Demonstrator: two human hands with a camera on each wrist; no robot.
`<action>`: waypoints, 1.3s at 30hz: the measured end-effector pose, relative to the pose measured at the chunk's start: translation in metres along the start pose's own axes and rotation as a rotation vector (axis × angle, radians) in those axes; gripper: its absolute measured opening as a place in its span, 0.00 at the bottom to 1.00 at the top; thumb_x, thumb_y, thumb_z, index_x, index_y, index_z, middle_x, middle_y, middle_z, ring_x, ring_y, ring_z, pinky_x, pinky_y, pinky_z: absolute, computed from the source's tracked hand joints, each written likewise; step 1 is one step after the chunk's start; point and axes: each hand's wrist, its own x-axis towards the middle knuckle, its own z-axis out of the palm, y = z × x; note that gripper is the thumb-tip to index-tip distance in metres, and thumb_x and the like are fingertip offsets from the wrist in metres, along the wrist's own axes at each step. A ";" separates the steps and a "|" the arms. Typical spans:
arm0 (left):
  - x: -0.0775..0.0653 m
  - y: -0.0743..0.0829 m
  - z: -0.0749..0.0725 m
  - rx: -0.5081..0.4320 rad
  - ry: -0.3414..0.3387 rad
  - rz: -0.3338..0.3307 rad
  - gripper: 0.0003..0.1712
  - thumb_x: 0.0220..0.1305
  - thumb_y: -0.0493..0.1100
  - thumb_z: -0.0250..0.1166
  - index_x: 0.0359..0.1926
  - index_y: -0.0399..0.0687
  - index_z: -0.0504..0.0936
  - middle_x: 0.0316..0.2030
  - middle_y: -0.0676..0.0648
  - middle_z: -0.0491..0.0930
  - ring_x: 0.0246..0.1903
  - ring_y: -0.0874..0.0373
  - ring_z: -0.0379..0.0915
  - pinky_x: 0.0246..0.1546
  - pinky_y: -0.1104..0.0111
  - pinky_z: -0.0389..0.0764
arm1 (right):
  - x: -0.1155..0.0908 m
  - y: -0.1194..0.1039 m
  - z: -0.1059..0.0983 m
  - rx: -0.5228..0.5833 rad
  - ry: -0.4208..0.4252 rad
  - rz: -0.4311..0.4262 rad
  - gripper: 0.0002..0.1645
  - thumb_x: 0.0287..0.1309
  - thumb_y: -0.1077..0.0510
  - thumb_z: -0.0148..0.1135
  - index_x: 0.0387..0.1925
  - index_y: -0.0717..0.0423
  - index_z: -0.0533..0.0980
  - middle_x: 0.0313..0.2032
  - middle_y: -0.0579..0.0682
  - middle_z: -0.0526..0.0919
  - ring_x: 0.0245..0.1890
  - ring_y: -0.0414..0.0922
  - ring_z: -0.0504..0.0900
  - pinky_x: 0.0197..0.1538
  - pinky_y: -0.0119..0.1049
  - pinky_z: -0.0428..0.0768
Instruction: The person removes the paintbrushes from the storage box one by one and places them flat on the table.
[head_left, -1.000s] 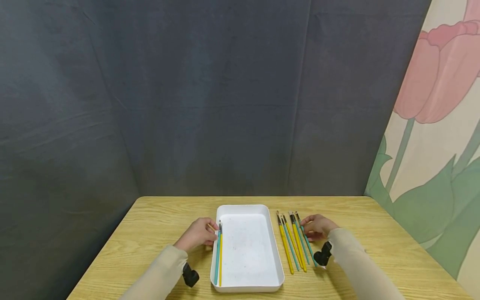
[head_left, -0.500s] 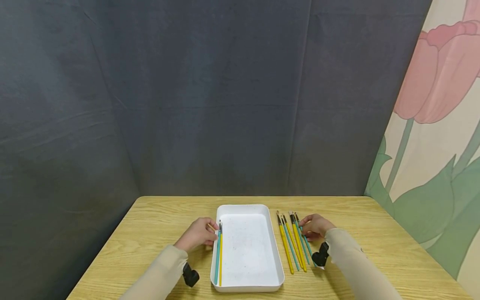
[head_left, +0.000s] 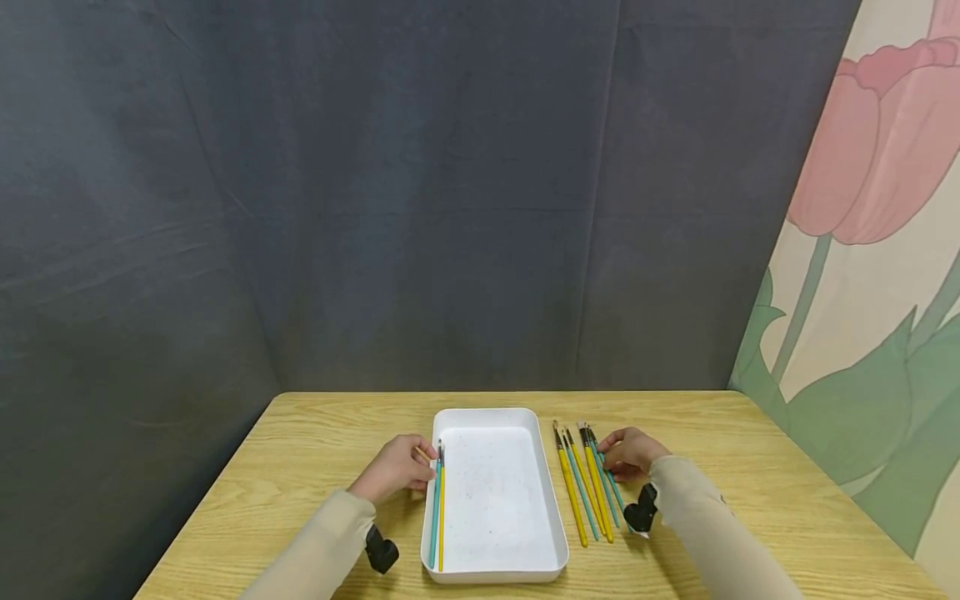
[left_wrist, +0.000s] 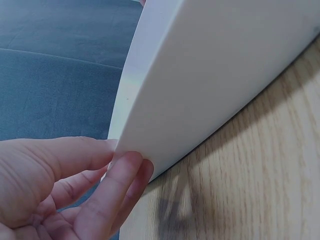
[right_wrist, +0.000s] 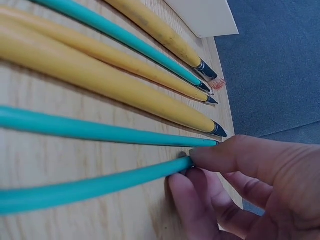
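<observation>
My left hand pinches the left side of a white tray; in the left wrist view the thumb lies at its rim and the fingertips press its outer wall. Inside the tray, a teal paintbrush and a yellow paintbrush lie side by side along the left wall. To the tray's right, my right hand pinches the outermost teal paintbrush near its bristle end, between thumb and fingers. The bristles are hidden by the hand. Another teal paintbrush lies right beside the thumb.
Several yellow and teal paintbrushes, among them a thick yellow paintbrush, lie roughly parallel between the tray and my right hand. They rest on a wooden table. A dark curtain hangs behind it, and a tulip-painted wall stands at right.
My right hand has shifted slightly left over the outermost teal paintbrush since a second ago. The left hand and the tray have stayed in place.
</observation>
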 end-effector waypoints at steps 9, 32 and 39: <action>0.000 0.000 0.000 -0.007 -0.005 0.006 0.14 0.53 0.26 0.66 0.41 0.30 0.76 0.28 0.44 0.73 0.25 0.57 0.74 0.28 0.67 0.83 | 0.000 -0.002 -0.001 0.001 -0.012 0.000 0.15 0.49 0.76 0.60 0.41 0.68 0.73 0.19 0.48 0.74 0.16 0.36 0.73 0.24 0.30 0.81; -0.003 0.002 -0.002 0.025 0.003 -0.003 0.13 0.54 0.27 0.67 0.41 0.32 0.76 0.29 0.43 0.73 0.26 0.57 0.75 0.30 0.65 0.84 | -0.008 -0.017 -0.012 0.096 -0.062 -0.066 0.24 0.62 0.66 0.57 0.57 0.71 0.65 0.35 0.55 0.79 0.28 0.40 0.82 0.39 0.39 0.85; -0.002 0.000 -0.001 0.025 0.003 -0.002 0.13 0.54 0.27 0.67 0.41 0.32 0.76 0.29 0.43 0.74 0.26 0.56 0.75 0.30 0.65 0.84 | -0.019 -0.050 0.015 0.090 -0.116 -0.127 0.22 0.64 0.63 0.58 0.56 0.69 0.67 0.40 0.57 0.79 0.32 0.44 0.81 0.49 0.49 0.83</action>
